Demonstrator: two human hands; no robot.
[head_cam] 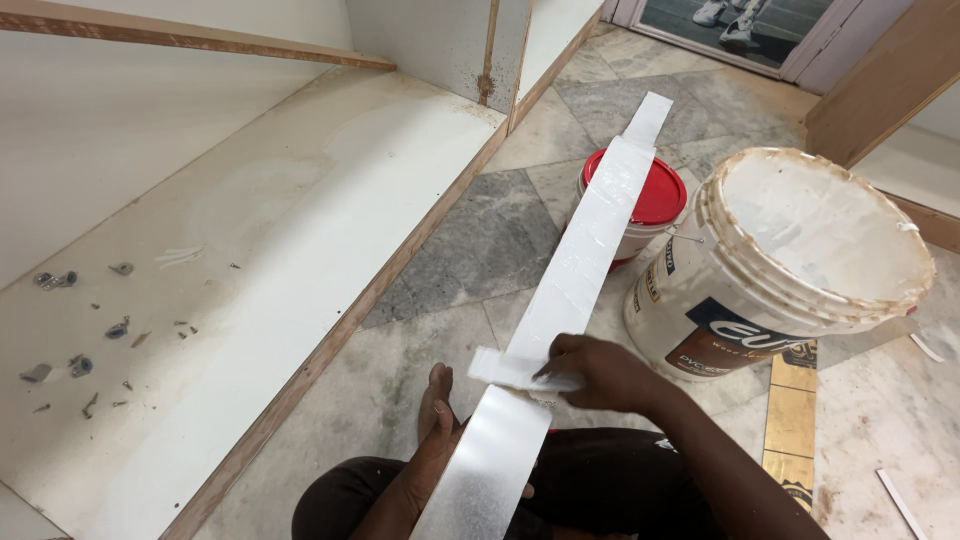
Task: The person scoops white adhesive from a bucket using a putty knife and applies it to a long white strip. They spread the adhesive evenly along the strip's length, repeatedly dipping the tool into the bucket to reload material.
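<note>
Strip (580,255) of white laminate runs between both hands (600,372).

Long white laminate strip (560,300) across lap, L hand (432,455) under, R hand (600,372) w/ small white scraper (505,368) on top.

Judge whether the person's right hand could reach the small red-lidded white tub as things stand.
Probably yes: the right hand rests on the long white strip, and the small red-lidded white tub sits just ahead, though the strip lies across its lid.
</note>
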